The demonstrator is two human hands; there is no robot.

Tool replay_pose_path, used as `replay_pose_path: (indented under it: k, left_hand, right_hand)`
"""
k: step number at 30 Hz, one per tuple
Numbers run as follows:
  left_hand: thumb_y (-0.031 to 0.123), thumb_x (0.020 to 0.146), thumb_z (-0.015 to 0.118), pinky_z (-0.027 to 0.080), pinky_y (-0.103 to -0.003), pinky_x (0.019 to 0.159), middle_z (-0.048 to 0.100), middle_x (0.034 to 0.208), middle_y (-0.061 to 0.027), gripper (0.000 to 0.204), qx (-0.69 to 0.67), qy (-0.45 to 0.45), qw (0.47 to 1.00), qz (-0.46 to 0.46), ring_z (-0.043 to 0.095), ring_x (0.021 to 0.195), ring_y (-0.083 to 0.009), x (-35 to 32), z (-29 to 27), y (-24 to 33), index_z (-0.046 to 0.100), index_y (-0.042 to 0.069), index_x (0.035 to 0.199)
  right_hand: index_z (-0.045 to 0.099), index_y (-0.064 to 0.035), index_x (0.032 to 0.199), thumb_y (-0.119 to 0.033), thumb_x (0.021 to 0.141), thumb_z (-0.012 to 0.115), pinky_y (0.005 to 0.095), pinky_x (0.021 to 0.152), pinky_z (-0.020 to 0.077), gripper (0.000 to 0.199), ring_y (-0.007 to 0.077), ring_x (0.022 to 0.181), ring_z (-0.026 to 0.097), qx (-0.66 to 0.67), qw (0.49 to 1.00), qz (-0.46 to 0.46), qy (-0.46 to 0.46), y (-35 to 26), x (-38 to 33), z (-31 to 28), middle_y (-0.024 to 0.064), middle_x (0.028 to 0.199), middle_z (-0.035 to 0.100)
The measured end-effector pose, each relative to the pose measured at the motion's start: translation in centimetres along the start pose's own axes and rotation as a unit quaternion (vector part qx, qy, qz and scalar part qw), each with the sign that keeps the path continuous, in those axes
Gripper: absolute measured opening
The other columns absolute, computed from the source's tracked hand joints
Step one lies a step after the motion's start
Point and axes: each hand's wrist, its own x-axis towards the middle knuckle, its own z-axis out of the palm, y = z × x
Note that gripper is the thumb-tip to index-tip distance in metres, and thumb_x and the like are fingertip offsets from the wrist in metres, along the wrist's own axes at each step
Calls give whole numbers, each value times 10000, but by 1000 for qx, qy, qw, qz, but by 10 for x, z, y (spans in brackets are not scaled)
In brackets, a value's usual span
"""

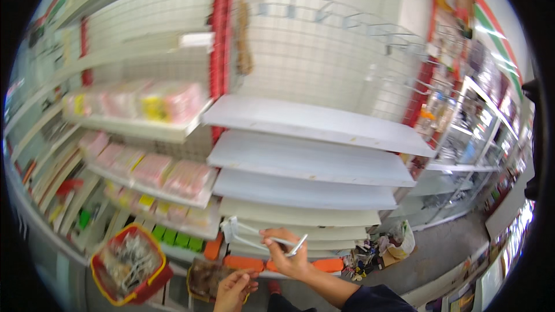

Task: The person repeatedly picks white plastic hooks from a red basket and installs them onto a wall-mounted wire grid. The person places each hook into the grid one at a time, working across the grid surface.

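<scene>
My right hand [287,253] grips a white wire display hook [254,237] with a small white tag plate at its left end, held out in front of the lower white shelves [300,215]. My left hand [234,290] is lower, its fingers curled over a brown basket [203,280] of small items; whether it grips anything is unclear. A red basket [130,263] with a yellow rim, full of white wire hooks, sits at the lower left.
Bare white shelves [312,121] stand ahead under a wire grid back panel [324,58]. Pink packages [150,101] fill the shelves to the left. Orange bins [245,263] line the bottom. Bags and clutter [387,245] lie on the floor to the right, near glass cabinets [474,133].
</scene>
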Motion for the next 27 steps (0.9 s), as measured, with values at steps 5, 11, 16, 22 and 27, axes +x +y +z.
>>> replay_pose_path:
  k: [5, 11, 16, 22, 27]
  left_hand:
    - [258, 944, 616, 507, -251, 693, 674, 862, -22, 236, 86, -57, 995, -19, 641, 781, -118, 50, 53, -2, 652, 69, 1080]
    - [285, 963, 582, 492, -295, 799, 671, 1056, -66, 312, 192, -103, 976, 24, 619, 879, -136, 123, 88, 2, 635, 41, 1151]
    - [294, 954, 598, 492, -283, 802, 675, 1051, -44, 334, 183, -105, 977, 43, 621, 882, -124, 188, 92, -7, 631, 48, 1176]
    - [271, 945, 616, 503, -281, 776, 677, 1031, -50, 317, 119, -99, 985, 77, 633, 859, -120, 225, 103, -16, 638, 36, 1157]
    - [282, 948, 608, 497, -283, 787, 665, 1031, -60, 322, 141, -118, 980, 75, 621, 858, -129, 239, 118, -13, 632, 28, 1146]
  right_hand:
    - [618, 11, 1087, 18, 923, 550, 185, 463, 432, 177, 60, 647, 553, -47, 985, -88, 140, -7, 103, -110, 75, 910, 625]
    - [640, -29, 1067, -83, 950, 556, 213, 471, 393, 154, 52, 554, 531, -141, 955, -99, 241, 6, 234, -225, 62, 779, 645]
    - [625, -70, 1096, -180, 978, 528, 213, 445, 435, 189, 45, 573, 485, -229, 931, -139, 248, 49, 319, -288, 46, 772, 587]
    - [627, -89, 1081, -216, 978, 527, 245, 512, 456, 191, 88, 596, 497, -251, 916, -126, 286, 94, 374, -319, 43, 768, 579]
    - [607, -119, 1106, -170, 974, 522, 277, 619, 431, 165, 128, 640, 491, -245, 902, -153, 320, 112, 403, -326, 53, 754, 577]
